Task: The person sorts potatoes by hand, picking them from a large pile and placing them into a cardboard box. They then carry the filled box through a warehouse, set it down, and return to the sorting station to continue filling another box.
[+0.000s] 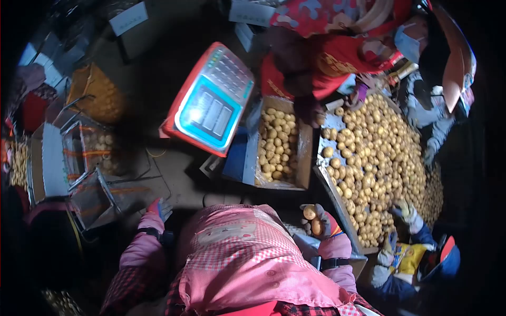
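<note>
My right hand (pixel 328 225), in a glove, is closed around two round potatoes (pixel 310 212), one beside the other. It is to the left of a sloping table (pixel 337 190) heaped with loose potatoes (pixel 379 152). My left hand (pixel 162 208), also gloved, hangs low on the left with its fingers stretched out and nothing in them. Ahead of me stands a cardboard box (pixel 303 158) filled with potatoes, a clear plastic liner showing at its edge. Just left of the box is a red-framed digital scale (pixel 211 100), its display facing me.
A person in red (pixel 337 58) leans over the far side of the box and table. Other gloved workers (pixel 403 210) reach into the potatoes at the right. Wire-framed crates (pixel 89 158) and a yellow sack (pixel 95 92) stand on the left.
</note>
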### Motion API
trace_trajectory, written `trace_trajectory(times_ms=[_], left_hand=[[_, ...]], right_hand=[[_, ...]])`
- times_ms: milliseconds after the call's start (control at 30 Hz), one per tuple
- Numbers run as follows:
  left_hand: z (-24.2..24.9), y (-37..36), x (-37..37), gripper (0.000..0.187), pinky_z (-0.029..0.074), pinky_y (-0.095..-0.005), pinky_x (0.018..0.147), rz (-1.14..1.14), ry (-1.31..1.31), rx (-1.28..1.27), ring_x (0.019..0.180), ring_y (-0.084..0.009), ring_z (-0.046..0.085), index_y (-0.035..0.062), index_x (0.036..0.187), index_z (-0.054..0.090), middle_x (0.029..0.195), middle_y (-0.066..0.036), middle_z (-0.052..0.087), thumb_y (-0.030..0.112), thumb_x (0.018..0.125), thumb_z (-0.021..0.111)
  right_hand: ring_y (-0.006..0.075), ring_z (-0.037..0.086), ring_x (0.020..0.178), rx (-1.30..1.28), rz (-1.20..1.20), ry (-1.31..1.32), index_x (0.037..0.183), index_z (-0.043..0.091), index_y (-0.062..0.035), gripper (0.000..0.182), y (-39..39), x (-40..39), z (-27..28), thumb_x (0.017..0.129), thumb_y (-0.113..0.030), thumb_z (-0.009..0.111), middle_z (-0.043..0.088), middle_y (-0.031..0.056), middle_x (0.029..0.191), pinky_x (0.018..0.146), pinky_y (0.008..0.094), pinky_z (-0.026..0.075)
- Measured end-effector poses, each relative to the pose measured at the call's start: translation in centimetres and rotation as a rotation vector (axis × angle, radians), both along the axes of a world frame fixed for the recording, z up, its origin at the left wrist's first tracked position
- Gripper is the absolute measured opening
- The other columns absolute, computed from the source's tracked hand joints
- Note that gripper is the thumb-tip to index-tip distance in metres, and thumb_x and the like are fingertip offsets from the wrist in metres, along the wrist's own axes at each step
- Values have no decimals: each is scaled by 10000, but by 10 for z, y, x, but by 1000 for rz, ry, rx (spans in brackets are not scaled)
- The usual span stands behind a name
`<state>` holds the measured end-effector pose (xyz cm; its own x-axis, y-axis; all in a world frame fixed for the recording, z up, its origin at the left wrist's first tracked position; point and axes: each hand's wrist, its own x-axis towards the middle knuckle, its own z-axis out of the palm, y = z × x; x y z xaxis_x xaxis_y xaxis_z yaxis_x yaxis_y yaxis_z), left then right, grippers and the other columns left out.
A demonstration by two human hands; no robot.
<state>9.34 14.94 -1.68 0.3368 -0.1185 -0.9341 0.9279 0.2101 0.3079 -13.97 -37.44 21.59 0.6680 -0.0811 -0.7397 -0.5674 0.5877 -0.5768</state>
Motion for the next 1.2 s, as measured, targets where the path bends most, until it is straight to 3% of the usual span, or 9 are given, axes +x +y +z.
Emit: trace_trajectory(times_ms=[233,433,567,633,900,967,1033,1100,1200], left_hand=[[23,-32,-11,620,298,-435,1075,79,-127,-65,1308,-312,376,45,1401,335,1432,-155,381,445,934,415],[67,-70,-22,560,308,-438,1068,39,-126,17,1290,-313,397,66,1370,372,1400,-151,421,429,944,393],[56,-68,-45,362,353,-446,1034,-287,-316,-65,1218,-305,467,106,1282,435,1354,-163,467,244,967,321],[41,-58,-56,342,384,-433,1018,-283,-354,-144,1200,-316,483,137,1287,423,1294,-162,500,231,971,335],[29,-102,-65,423,338,-457,1058,-125,-89,-88,1277,-347,411,75,1332,385,1393,-208,404,306,991,286],[12,-107,-51,465,319,-450,1072,-402,-159,-182,1290,-347,394,69,1361,366,1415,-211,376,342,986,335],[54,-175,-28,521,315,-451,1074,-263,-1,-38,1293,-350,390,72,1366,368,1417,-207,374,391,958,421],[57,-221,-11,677,312,-442,1076,-303,46,57,1300,-340,384,60,1382,349,1400,-208,398,500,896,515],[36,-280,-2,903,367,-445,1026,-685,94,9,1243,-346,454,31,1389,355,1330,-221,478,656,776,575]], right_hand=[[178,550,598,-54,368,-107,1183,526,-13,594,-22,69,-7,955,-538,364,616,91,836,558,303,459],[175,571,654,-13,366,-254,1183,506,-11,568,-66,76,-17,962,-516,368,615,107,885,587,308,470],[174,592,649,-259,417,-219,1294,439,-18,577,-115,69,-28,946,-479,443,609,111,913,574,297,492],[167,598,653,-116,121,-213,1319,419,-36,503,-141,65,-16,909,-282,576,610,88,905,507,279,497],[146,548,952,-777,-29,-111,1327,471,-53,457,-251,-16,-24,902,-164,595,555,77,1176,683,302,515],[128,537,949,-706,-184,101,1284,509,-40,451,-235,-19,-3,884,-209,628,564,49,1155,780,275,477],[110,538,916,-529,-293,134,1251,533,-26,441,-230,-38,-19,881,-243,636,583,35,1108,805,232,441],[107,542,876,-801,-161,107,1232,551,-25,421,-204,-39,-17,889,-255,632,600,28,1060,761,237,447],[112,538,949,-621,-219,132,1230,542,13,433,-170,-36,-14,893,-245,628,606,32,1047,872,245,409]])
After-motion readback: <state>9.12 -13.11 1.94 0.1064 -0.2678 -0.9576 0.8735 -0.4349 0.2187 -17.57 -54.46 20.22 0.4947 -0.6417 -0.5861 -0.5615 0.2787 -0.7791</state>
